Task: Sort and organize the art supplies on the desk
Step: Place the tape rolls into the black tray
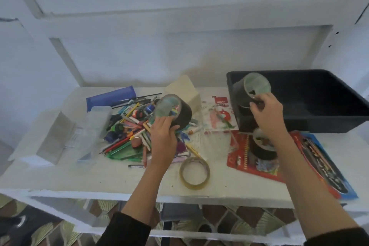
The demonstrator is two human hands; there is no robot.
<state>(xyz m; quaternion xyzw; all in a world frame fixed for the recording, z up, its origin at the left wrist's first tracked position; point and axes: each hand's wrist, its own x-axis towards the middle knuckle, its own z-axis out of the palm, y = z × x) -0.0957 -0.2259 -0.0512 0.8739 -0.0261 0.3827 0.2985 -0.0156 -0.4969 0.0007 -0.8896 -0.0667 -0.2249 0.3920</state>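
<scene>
Left of the smooth dark plastic bin (329, 124), the left grip (162, 134) curls round a fat black tape roll (182, 115); the right grip (266, 109) pinches a second cylindrical roll (242, 89) over the bin's left wall.

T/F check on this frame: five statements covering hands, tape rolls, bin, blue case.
1. The left hand grips a black tape roll above the pen pile. True.
2. The right hand holds nothing. False: it grips a second black roll at the dark bin's left end.
3. A clear tape roll lies on the desk between the forearms. True.
4. The dark bin stands on the floor. False: it sits on the desk, at the right.
5. The blue case lies nearer the person than the pen pile. False: it lies behind the pile.
</scene>
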